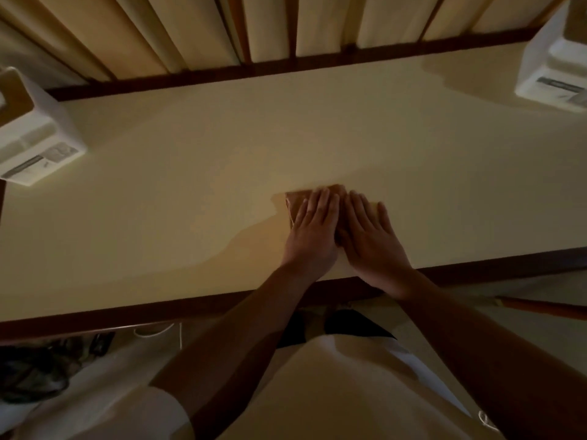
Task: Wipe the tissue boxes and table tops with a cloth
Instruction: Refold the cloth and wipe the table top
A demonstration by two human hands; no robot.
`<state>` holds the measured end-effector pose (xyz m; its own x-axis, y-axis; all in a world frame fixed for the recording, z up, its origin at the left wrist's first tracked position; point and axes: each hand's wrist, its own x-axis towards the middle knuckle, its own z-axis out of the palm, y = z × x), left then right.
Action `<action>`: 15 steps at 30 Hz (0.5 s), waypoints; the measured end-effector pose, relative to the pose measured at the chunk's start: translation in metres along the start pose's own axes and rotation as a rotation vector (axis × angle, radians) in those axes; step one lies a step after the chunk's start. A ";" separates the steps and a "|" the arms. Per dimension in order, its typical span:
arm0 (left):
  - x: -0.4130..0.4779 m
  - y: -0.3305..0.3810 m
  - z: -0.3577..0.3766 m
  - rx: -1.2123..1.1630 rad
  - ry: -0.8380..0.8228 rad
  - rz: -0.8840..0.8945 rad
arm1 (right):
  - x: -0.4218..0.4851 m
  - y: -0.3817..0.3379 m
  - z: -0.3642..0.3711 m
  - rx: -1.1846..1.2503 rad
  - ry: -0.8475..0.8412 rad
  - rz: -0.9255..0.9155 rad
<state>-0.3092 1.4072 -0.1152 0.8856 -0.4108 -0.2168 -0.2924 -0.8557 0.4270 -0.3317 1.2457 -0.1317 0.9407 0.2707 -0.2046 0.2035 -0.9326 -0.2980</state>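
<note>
A folded brown cloth [297,201] lies flat on the cream table top [190,160], near the front edge. My left hand [313,228] presses on it with straight fingers. My right hand [370,238] lies flat beside the left, its fingers over the cloth's right part. Most of the cloth is hidden under both hands. One white tissue box [38,134] stands at the table's left end and another white tissue box [554,63] at the far right corner.
A dark wooden rim [222,304] borders the table's near side and another runs along the far side. Beige curtains [190,27] hang behind the table. Dark objects [35,369] lie on the floor at lower left.
</note>
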 end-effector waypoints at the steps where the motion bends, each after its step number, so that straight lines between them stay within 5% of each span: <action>1: 0.002 0.002 0.005 0.049 0.011 -0.025 | -0.004 0.005 0.001 -0.021 -0.007 -0.007; 10: -0.049 -0.014 0.024 0.299 0.125 -0.145 | -0.020 0.020 -0.003 -0.038 0.003 -0.118; 15: -0.063 -0.043 0.008 0.252 0.122 -0.394 | -0.034 0.030 -0.002 -0.065 -0.024 -0.137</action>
<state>-0.3555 1.4678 -0.1267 0.9780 -0.0130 -0.2082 0.0088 -0.9946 0.1035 -0.3571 1.2082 -0.1317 0.8964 0.4011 -0.1888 0.3472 -0.9001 -0.2633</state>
